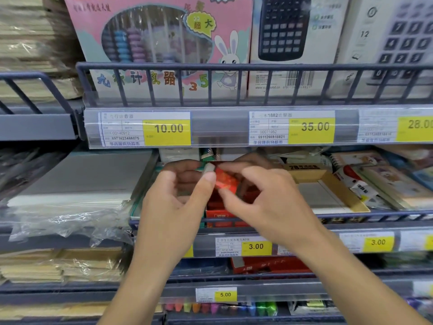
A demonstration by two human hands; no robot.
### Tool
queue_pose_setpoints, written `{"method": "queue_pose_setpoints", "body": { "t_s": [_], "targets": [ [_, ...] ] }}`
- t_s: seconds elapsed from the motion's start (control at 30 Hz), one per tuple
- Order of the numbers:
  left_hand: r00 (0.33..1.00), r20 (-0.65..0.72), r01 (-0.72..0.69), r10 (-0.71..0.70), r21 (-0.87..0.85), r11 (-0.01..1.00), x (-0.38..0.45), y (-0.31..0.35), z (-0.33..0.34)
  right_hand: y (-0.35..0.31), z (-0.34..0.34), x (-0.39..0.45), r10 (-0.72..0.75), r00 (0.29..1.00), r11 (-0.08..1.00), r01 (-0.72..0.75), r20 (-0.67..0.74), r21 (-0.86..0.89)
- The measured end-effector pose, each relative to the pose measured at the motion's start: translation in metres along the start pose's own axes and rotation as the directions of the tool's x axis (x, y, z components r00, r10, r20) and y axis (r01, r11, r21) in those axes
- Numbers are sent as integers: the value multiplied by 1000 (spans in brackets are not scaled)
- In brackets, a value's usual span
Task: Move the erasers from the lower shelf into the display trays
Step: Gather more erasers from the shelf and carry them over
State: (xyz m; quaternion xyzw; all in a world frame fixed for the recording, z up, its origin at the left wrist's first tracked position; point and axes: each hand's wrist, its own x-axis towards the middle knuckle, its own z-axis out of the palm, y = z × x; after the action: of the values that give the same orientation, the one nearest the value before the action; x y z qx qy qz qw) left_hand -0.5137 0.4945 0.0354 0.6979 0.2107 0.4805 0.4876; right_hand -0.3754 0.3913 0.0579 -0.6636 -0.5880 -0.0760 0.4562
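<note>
Fingertips of the left hand (178, 195) and right hand (262, 195) are pinching a red-sleeved eraser (222, 179) between them, above the red display tray (220, 215); it is looking light and firm, best gripped by its sleeve sides.

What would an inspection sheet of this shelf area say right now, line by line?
Surface: grey wire shelf with a rail; price strip below it.
Job's things: red-wrapped eraser held between both hands; red tray directly below with more red packs.
Clutter: open cardboard box to the right; plastic-wrapped paper stack to the left; crayons on the bottom shelf.
Hands: left hand and right hand both pinch the eraser.
Cables: nothing seen.
Surroundings: pink abacus box and calculator box above; price tags 10.00, 35.00, 3.00, 5.00.
</note>
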Motion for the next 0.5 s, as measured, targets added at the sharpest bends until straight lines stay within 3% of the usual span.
{"method": "queue_pose_setpoints", "body": {
  "t_s": [0.1,0.17,0.3,0.5],
  "targets": [
    [976,93,-219,198,437,873,-6,-4,-8,18,-28,6,203,972,972,-185,119,-145],
    [940,226,-340,255,562,754,-12,-8,-9,32,-45,9,292,941,923,-230,170,-309],
    [888,356,-458,292,614,643,-19,-19,-8,44,-61,14,371,878,868,-212,302,-449],
    [847,385,-532,367,588,610,-15,-25,-9,49,-53,20,350,810,859,-77,470,-507]
  ]
}}
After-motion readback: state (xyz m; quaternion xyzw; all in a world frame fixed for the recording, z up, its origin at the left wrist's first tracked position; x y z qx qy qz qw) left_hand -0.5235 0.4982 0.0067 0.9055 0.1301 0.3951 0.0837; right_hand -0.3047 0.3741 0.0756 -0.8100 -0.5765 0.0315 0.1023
